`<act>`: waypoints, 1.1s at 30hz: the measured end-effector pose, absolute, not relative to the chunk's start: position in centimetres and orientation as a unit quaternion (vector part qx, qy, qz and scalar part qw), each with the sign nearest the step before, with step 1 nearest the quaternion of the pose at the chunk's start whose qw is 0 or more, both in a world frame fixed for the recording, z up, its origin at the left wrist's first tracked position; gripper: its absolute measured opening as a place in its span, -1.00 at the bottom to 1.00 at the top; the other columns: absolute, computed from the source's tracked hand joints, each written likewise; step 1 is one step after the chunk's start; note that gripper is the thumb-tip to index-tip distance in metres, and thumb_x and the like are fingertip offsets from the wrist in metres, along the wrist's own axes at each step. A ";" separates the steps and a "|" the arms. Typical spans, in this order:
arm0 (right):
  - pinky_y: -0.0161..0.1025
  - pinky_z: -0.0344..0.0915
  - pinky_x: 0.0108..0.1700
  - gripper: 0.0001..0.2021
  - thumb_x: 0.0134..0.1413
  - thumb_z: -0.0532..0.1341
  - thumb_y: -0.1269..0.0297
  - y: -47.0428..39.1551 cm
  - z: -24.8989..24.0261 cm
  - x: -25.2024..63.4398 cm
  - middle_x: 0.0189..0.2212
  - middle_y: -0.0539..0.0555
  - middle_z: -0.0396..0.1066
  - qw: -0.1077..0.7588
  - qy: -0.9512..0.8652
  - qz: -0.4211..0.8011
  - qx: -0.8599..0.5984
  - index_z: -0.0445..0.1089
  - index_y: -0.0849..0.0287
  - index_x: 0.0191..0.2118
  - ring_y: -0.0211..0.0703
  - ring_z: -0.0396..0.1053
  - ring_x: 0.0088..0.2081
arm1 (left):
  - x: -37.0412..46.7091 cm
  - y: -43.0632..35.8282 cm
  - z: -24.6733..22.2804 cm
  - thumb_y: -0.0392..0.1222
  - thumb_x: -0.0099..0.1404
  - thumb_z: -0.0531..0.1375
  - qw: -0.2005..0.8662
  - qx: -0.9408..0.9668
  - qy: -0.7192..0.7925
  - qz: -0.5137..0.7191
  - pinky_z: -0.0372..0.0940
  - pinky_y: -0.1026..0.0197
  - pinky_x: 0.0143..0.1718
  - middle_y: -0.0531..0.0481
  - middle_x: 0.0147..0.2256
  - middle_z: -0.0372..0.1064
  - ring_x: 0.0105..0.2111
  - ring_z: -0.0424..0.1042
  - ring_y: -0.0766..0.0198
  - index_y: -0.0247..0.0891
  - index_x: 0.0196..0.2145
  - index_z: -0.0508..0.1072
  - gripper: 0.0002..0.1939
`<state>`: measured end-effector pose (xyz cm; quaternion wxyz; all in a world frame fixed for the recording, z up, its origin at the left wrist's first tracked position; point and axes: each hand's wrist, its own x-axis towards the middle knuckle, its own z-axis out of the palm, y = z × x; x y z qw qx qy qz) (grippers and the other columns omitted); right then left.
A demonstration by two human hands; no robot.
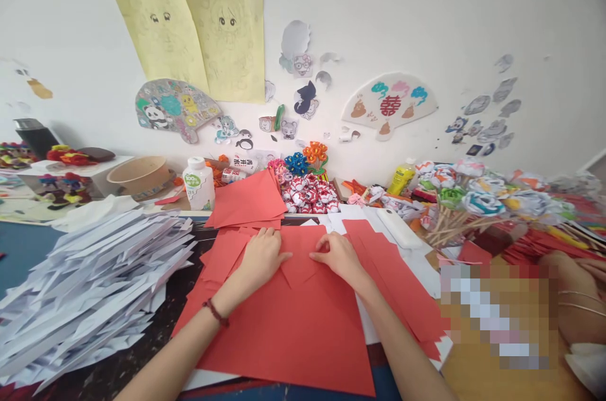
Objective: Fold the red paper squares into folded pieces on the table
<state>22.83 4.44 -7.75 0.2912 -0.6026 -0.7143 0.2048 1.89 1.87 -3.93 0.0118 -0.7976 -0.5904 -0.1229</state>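
"Looking down, where do we find our hands?"

"Our left hand, a dark red beaded bracelet at its wrist, and our right hand both rest over the large flat red paper sheet, right in front of us on the tabletop."

"Are we gripping it?"

"We cannot tell: our left fingers curl downward, and our right thumb and forefinger nearly meet (red against red hides any edge between them)."

"And around it?"

"On our left we have a heap of folded white paper strips; on our right, overlapping red paper sheets. Beyond, our white plastic bottle with a green label stands upright."
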 end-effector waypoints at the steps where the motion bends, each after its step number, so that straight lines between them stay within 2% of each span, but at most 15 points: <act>1: -0.21 0.19 -0.27 -0.79 -0.18 0.39 0.19 4.5 -7.7 22.9 -0.32 0.11 0.42 0.297 -0.714 0.208 -0.598 0.44 0.17 -0.40 -0.05 0.36 -0.28 | 2.0 2.1 -4.2 -0.17 0.22 0.18 -0.001 -0.795 -0.590 -0.137 0.22 0.13 -0.20 -0.22 -0.24 0.44 -0.15 0.39 0.01 -0.31 -0.35 0.41 -0.86; 4: -0.18 0.22 -0.21 -0.63 -0.20 0.39 0.12 4.7 -7.4 22.9 -0.24 0.12 0.43 0.342 -0.702 0.227 -0.582 0.43 0.16 -0.22 -0.03 0.36 -0.22 | 1.5 2.6 -4.3 -0.23 0.23 0.14 -0.080 -0.770 -0.589 -0.232 0.19 0.22 -0.33 -0.09 -0.34 0.46 -0.30 0.42 0.14 -0.25 -0.40 0.36 -0.93; 6: -0.17 0.25 -0.20 -0.52 -0.21 0.39 0.06 4.7 -6.9 22.8 -0.26 0.12 0.44 0.388 -0.677 0.277 -0.560 0.40 0.17 -0.14 -0.03 0.37 -0.22 | 1.1 2.8 -4.0 -0.19 0.27 0.10 -0.134 -0.733 -0.585 -0.320 0.16 0.27 -0.40 -0.01 -0.42 0.45 -0.41 0.41 0.21 -0.23 -0.37 0.34 -0.91; 10: -0.21 0.31 -0.29 -0.61 -0.09 0.30 -0.03 4.3 -5.6 22.3 -0.41 0.09 0.47 0.435 -0.616 0.482 -0.447 0.43 0.23 -0.29 -0.11 0.43 -0.36 | 0.8 2.6 -3.5 -0.09 0.34 0.01 -0.193 -0.681 -0.567 -0.421 0.17 0.31 -0.46 0.06 -0.52 0.44 -0.52 0.40 0.26 -0.23 -0.24 0.32 -0.81; 13: -0.25 0.32 -0.35 -0.64 -0.03 0.28 -0.02 3.7 -5.1 21.5 -0.50 0.10 0.48 0.453 -0.587 0.537 -0.402 0.44 0.26 -0.41 -0.18 0.42 -0.47 | 1.1 2.1 -3.6 -0.14 0.37 -0.03 -0.122 -0.703 -0.568 -0.410 0.21 0.30 -0.42 0.00 -0.42 0.50 -0.45 0.46 0.24 -0.24 -0.06 0.33 -0.73; 17: -0.27 0.31 -0.43 -0.63 -0.07 0.31 -0.02 3.1 -4.8 20.7 -0.61 0.05 0.42 0.468 -0.570 0.533 -0.415 0.36 0.24 -0.53 -0.12 0.46 -0.49 | 1.5 1.4 -4.3 -0.39 0.31 -0.07 0.073 -0.782 -0.514 -0.346 0.29 0.24 -0.23 -0.12 -0.21 0.52 -0.23 0.50 0.18 -0.22 0.18 0.22 -0.50; 20: -0.27 0.31 -0.45 -0.61 -0.05 0.30 -0.04 2.8 -4.6 20.4 -0.63 0.03 0.39 0.473 -0.576 0.522 -0.415 0.36 0.23 -0.55 -0.11 0.47 -0.50 | 1.9 1.0 -4.8 -0.52 0.21 -0.09 0.167 -0.830 -0.431 -0.311 0.28 0.15 -0.04 -0.21 0.11 0.32 0.03 0.38 0.12 -0.27 0.24 0.15 -0.36; 23: -0.25 0.33 -0.43 -0.61 -0.01 0.26 -0.06 2.6 -4.3 20.4 -0.61 0.03 0.41 0.479 -0.586 0.511 -0.407 0.38 0.22 -0.53 -0.15 0.44 -0.53 | 2.2 0.8 -4.9 -0.51 0.23 -0.10 0.193 -0.845 -0.414 -0.278 0.29 0.11 0.01 -0.21 0.19 0.19 0.10 0.32 0.10 -0.28 0.25 0.12 -0.37; 27: -0.27 0.33 -0.44 -0.62 -0.03 0.28 -0.04 2.8 -4.6 20.7 -0.65 0.00 0.37 0.487 -0.544 0.547 -0.410 0.36 0.21 -0.55 -0.18 0.41 -0.55 | 2.5 0.6 -4.9 -0.49 0.28 -0.12 0.196 -0.855 -0.392 -0.276 0.28 0.10 0.05 -0.24 0.19 0.19 0.14 0.28 0.11 -0.30 0.29 0.02 -0.38; 30: -0.33 0.27 -0.49 -0.63 -0.12 0.36 0.02 3.2 -5.0 21.1 -0.66 -0.02 0.34 0.482 -0.460 0.620 -0.414 0.32 0.22 -0.58 -0.24 0.39 -0.56 | 2.4 0.6 -5.2 -0.51 0.29 -0.14 0.182 -0.837 -0.402 -0.323 0.30 0.14 0.05 -0.22 0.17 0.22 0.12 0.30 0.15 -0.28 0.33 -0.09 -0.33; 33: -0.37 0.23 -0.52 -0.67 -0.21 0.41 0.09 3.5 -5.2 21.3 -0.62 -0.01 0.36 0.464 -0.403 0.659 -0.434 0.37 0.25 -0.55 -0.29 0.34 -0.58 | 2.4 0.7 -5.6 -0.53 0.29 -0.16 0.170 -0.819 -0.400 -0.374 0.29 0.17 0.07 -0.20 0.15 0.26 0.11 0.31 0.20 -0.25 0.34 -0.17 -0.31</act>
